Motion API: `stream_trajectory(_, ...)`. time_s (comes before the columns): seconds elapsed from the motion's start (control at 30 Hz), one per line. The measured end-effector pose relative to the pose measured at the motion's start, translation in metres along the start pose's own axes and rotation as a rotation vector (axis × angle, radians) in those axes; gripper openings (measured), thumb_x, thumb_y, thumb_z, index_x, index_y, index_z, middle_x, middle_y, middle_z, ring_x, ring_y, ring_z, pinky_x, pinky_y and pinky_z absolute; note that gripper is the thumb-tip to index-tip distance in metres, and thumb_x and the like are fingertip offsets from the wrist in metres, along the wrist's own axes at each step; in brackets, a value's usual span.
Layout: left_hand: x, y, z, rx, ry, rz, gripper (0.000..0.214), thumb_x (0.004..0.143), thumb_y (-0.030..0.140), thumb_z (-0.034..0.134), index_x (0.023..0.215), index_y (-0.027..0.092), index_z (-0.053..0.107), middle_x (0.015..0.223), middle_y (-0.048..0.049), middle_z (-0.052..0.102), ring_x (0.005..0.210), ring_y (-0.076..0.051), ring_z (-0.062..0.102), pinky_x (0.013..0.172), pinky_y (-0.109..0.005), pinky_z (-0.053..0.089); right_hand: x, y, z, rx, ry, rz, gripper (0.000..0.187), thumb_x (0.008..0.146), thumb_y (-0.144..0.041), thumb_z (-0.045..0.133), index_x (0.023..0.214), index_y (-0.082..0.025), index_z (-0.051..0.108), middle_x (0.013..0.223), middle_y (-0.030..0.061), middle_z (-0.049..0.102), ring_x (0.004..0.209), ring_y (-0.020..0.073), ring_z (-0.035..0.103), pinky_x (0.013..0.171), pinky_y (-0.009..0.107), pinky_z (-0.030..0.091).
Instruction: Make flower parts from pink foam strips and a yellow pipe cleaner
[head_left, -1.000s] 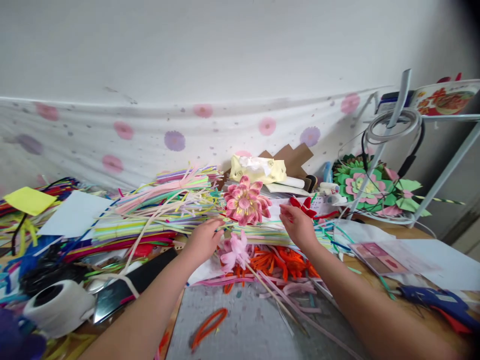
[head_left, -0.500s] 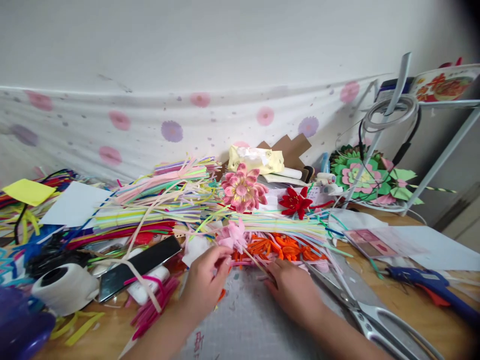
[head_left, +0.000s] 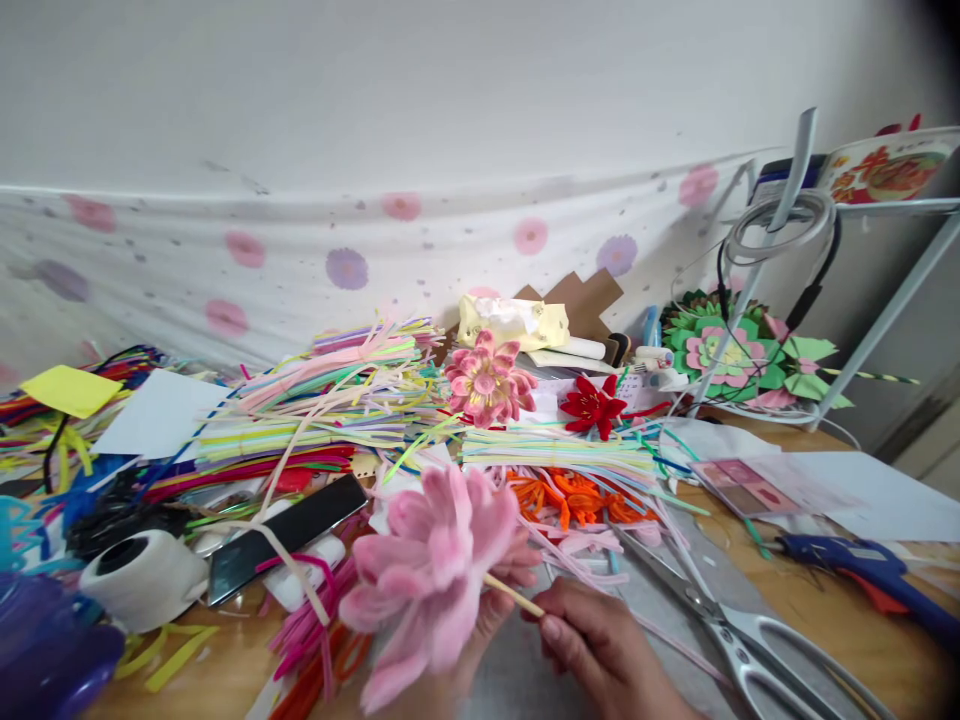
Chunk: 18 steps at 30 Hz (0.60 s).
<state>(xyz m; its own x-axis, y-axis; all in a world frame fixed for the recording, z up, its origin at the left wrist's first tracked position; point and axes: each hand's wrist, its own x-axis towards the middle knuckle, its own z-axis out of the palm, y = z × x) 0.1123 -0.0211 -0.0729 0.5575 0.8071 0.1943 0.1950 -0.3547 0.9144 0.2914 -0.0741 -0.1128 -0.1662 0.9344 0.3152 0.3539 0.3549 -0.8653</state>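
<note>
A large pink flower (head_left: 442,570) of fuzzy pipe-cleaner petals is tilted close in front of me on a thin wooden stick (head_left: 517,597). My right hand (head_left: 600,645) pinches the lower end of this stick between thumb and fingers. Mostly hidden behind the flower is my left hand (head_left: 519,562); its visible fingers look apart and stretched out beside the stick. Whether they touch the petals I cannot tell. Below both hands lies a grey cutting mat (head_left: 525,665). Large scissors (head_left: 720,625) rest to the right of my right hand.
Bundles of pastel pipe cleaners (head_left: 300,425) fill the back left. Beyond my hands stand another pink flower (head_left: 491,382) and a red flower (head_left: 592,405). A blue glue gun (head_left: 847,555) lies right, a black phone (head_left: 289,535) left, orange pipe cleaners (head_left: 577,497) between.
The pink flower has come up toward me and now looks much larger. My right hand has turned, gripping the stick's end, while my left hand has gone behind the petals.
</note>
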Motion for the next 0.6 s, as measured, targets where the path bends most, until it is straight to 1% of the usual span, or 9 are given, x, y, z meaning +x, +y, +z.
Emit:
stream_trajectory(0.1,-0.004,0.000,0.004,-0.127,0.024,-0.031,0.038,0.085,0.047,0.043,0.107,0.022,0.061,0.096,-0.0071,0.069,0.090,-0.021,0.062,0.083,-0.034,0.049,-0.003,0.006,0.025,0.214,-0.056,0.093,0.041,0.091,-0.049,0.034,0.082,-0.016,0.057,0.062,0.0011,0.052,0.051,0.0101,0.048,0.049,0.019,0.039)
stream_trajectory(0.17,-0.004,-0.006,0.006,-0.268,0.058,-0.017,0.036,0.086,0.047,0.043,0.099,0.021,0.063,0.085,-0.0061,0.069,0.080,-0.020,0.063,0.076,-0.033,0.051,-0.004,0.007,0.032,0.245,-0.070,0.118,0.042,0.091,-0.049,0.034,0.083,-0.016,0.058,0.063,0.0019,0.054,0.053,0.0110,0.050,0.051,0.020,0.041)
stream_trajectory(0.23,-0.002,-0.012,0.006,-0.338,0.083,0.014,0.034,0.087,0.046,0.041,0.095,0.020,0.062,0.078,-0.0053,0.068,0.075,-0.020,0.063,0.073,-0.033,0.050,-0.003,0.007,0.031,0.207,-0.069,0.116,0.041,0.091,-0.049,0.034,0.083,-0.016,0.059,0.066,0.0034,0.057,0.058,0.0126,0.052,0.055,0.021,0.042)
stream_trajectory(0.27,-0.001,-0.013,0.005,-0.331,0.091,0.025,0.033,0.087,0.044,0.041,0.094,0.020,0.062,0.078,-0.0054,0.068,0.077,-0.020,0.063,0.074,-0.033,0.050,-0.002,0.007,0.028,0.168,-0.059,0.111,0.041,0.090,-0.049,0.035,0.083,-0.017,0.059,0.068,0.0043,0.059,0.061,0.0135,0.053,0.057,0.022,0.042)
stream_trajectory(0.33,0.001,-0.014,0.001,-0.254,0.106,0.037,0.031,0.088,0.042,0.042,0.093,0.021,0.063,0.082,-0.0059,0.069,0.083,-0.021,0.062,0.080,-0.034,0.047,0.000,0.007,0.021,0.085,-0.030,0.106,0.040,0.089,-0.049,0.037,0.080,-0.017,0.060,0.071,0.0053,0.060,0.064,0.0149,0.053,0.059,0.023,0.041)
stream_trajectory(0.4,0.002,-0.011,-0.003,-0.176,0.100,0.032,0.030,0.087,0.043,0.043,0.094,0.022,0.064,0.089,-0.0068,0.069,0.089,-0.022,0.062,0.083,-0.035,0.047,0.002,0.008,0.015,0.084,0.008,0.120,0.040,0.088,-0.049,0.040,0.075,-0.017,0.060,0.069,0.0047,0.059,0.064,0.0145,0.052,0.059,0.024,0.040)
stream_trajectory(0.47,0.004,-0.007,-0.004,-0.140,0.053,0.010,0.030,0.085,0.043,0.047,0.098,0.022,0.064,0.100,-0.0081,0.067,0.095,-0.024,0.060,0.086,-0.036,0.047,0.003,0.010,0.014,0.235,0.047,0.166,0.040,0.086,-0.052,0.043,0.077,-0.017,0.059,0.063,0.0017,0.054,0.059,0.0126,0.049,0.057,0.023,0.039)
stream_trajectory(0.53,0.009,-0.006,-0.004,-0.161,0.003,-0.015,0.032,0.082,0.042,0.052,0.107,0.023,0.060,0.109,-0.0087,0.064,0.101,-0.024,0.058,0.088,-0.036,0.046,0.003,0.011,0.016,0.459,0.065,0.244,0.041,0.083,-0.056,0.047,0.081,-0.017,0.059,0.056,-0.0018,0.048,0.051,0.0098,0.045,0.051,0.020,0.037)
stream_trajectory(0.6,0.014,-0.008,-0.004,-0.201,-0.006,-0.033,0.036,0.081,0.038,0.056,0.113,0.022,0.056,0.113,-0.0088,0.062,0.104,-0.023,0.057,0.090,-0.035,0.045,0.002,0.010,0.018,0.658,0.061,0.333,0.040,0.079,-0.056,0.053,0.082,-0.016,0.058,0.052,-0.0046,0.043,0.044,0.0070,0.038,0.044,0.018,0.032)
